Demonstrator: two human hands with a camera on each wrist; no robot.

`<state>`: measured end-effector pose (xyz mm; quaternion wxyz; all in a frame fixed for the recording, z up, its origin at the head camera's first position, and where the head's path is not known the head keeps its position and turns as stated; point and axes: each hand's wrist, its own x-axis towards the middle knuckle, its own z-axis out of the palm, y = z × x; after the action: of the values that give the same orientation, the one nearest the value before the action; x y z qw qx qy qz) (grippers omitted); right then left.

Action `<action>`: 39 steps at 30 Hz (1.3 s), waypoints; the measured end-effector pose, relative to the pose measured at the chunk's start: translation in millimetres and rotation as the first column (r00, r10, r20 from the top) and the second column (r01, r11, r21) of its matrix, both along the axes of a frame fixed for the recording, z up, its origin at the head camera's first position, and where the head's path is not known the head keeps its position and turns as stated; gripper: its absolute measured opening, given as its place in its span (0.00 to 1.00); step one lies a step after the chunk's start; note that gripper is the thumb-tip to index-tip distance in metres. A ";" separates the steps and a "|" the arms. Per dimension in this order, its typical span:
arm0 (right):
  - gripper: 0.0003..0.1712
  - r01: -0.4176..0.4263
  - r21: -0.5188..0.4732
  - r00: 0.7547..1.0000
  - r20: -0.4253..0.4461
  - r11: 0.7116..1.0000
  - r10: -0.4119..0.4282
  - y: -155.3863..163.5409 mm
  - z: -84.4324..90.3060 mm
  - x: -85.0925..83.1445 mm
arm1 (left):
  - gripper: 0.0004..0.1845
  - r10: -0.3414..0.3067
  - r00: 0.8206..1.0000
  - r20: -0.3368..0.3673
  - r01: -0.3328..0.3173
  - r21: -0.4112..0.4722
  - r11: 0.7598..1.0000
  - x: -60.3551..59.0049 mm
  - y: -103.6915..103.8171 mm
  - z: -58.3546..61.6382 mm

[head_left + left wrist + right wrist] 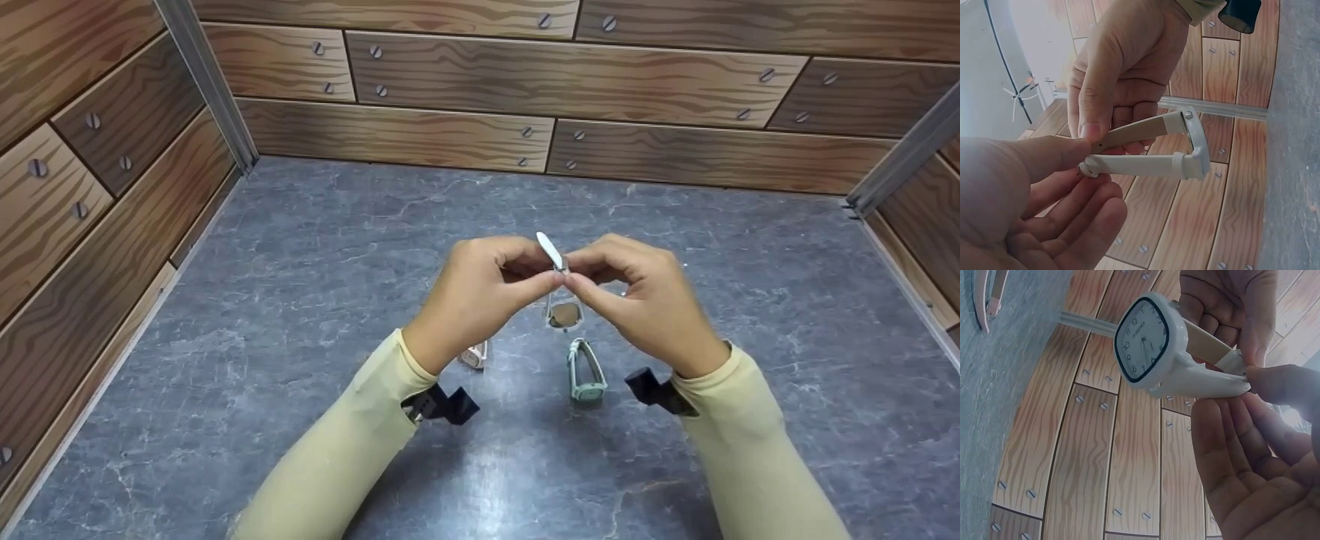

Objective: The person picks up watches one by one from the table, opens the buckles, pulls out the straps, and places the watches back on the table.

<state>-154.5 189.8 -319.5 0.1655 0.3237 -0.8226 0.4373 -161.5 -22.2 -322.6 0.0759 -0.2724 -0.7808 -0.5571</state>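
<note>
Both hands hold a white wristwatch [550, 250] up over the table. Its squarish dial [1141, 343], with a dark rim and numerals, faces the right wrist camera. The left hand [480, 289] pinches the strap's end between thumb and fingers. Opposite it, the right hand [652, 296] pinches the strap at the same spot, thumb tips close together. In the left wrist view the white strap [1140, 165] bends into a narrow loop, with a light brown lining on one half. Fingertips partly hide the place where the two strap ends meet.
On the grey marbled table [337, 247] a green watch [589, 386] stands below the hands. A pale watch [564, 315] with a brownish face lies just behind it. A pinkish watch [474, 355] is partly covered by the left wrist. Wood-patterned walls [450, 67] enclose the table.
</note>
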 end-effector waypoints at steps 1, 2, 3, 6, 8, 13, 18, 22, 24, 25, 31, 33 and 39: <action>0.08 -0.003 -0.003 1.000 0.003 1.000 0.003 0.4 -0.1 0.1 | 0.06 0.000 1.000 -0.007 0.000 0.000 1.000 -0.2 0.3 0.2; 0.08 -0.007 -0.007 1.000 0.007 1.000 0.007 0.9 -0.3 0.4 | 0.05 0.000 1.000 -0.014 0.000 0.001 1.000 -0.3 0.6 0.5; 0.08 -0.011 -0.010 1.000 0.010 1.000 0.011 1.2 -0.4 0.6 | 0.05 0.001 1.000 -0.024 -0.001 0.002 1.000 -0.4 0.8 0.6; 0.08 -0.014 -0.014 1.000 0.001 1.000 0.014 2.4 -0.6 0.8 | 0.04 0.002 0.999 -0.045 -0.001 0.012 1.000 -1.1 1.5 0.4; 0.08 -0.016 -0.014 1.000 -0.012 1.000 0.016 2.9 -0.8 0.5 | 0.04 0.007 0.999 -0.051 -0.006 0.020 1.000 -1.4 1.6 0.2; 0.10 -0.013 -0.017 0.999 -0.029 1.000 0.012 3.2 -0.6 -0.2 | 0.04 0.015 0.999 -0.039 -0.013 0.054 0.998 -1.5 1.6 -0.7; 0.12 -0.012 -0.021 1.000 -0.014 1.000 0.012 3.0 0.1 0.1 | 0.05 0.018 0.999 -0.031 -0.015 0.089 0.996 -1.2 1.6 -0.9; 0.13 -0.020 -0.030 1.000 -0.007 0.999 0.020 3.4 0.8 -0.2 | 0.06 0.011 0.999 -0.035 -0.007 0.118 0.993 -1.3 1.3 -0.3; 0.13 -0.021 -0.031 1.000 -0.007 0.999 0.021 3.8 1.4 -0.3 | 0.06 0.010 0.999 -0.043 -0.004 0.138 0.990 -1.7 0.7 0.3; 0.13 -0.020 -0.032 1.000 -0.008 0.999 0.020 4.0 1.7 -0.3 | 0.06 0.011 0.999 -0.048 -0.004 0.148 0.989 -1.9 0.3 0.4; 0.12 -0.026 -0.050 1.000 0.001 0.998 0.026 5.3 2.3 0.3 | 0.06 0.037 0.997 -0.074 -0.023 0.184 0.983 -2.9 -2.2 0.2; 0.12 -0.028 -0.059 1.000 0.004 0.998 0.028 5.7 2.3 0.3 | 0.06 0.046 0.996 -0.074 -0.030 0.203 0.979 -3.6 -2.7 0.2; 0.09 0.032 -0.087 0.999 -0.007 0.996 -0.033 6.8 2.9 -1.3 | 0.07 0.101 0.991 -0.084 -0.077 0.255 0.964 -6.3 -4.4 -1.8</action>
<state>-155.8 196.6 -316.6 0.1901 0.3046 -0.8074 0.4682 -167.8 -26.6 -324.5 0.1722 -0.2515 -0.7109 -0.6338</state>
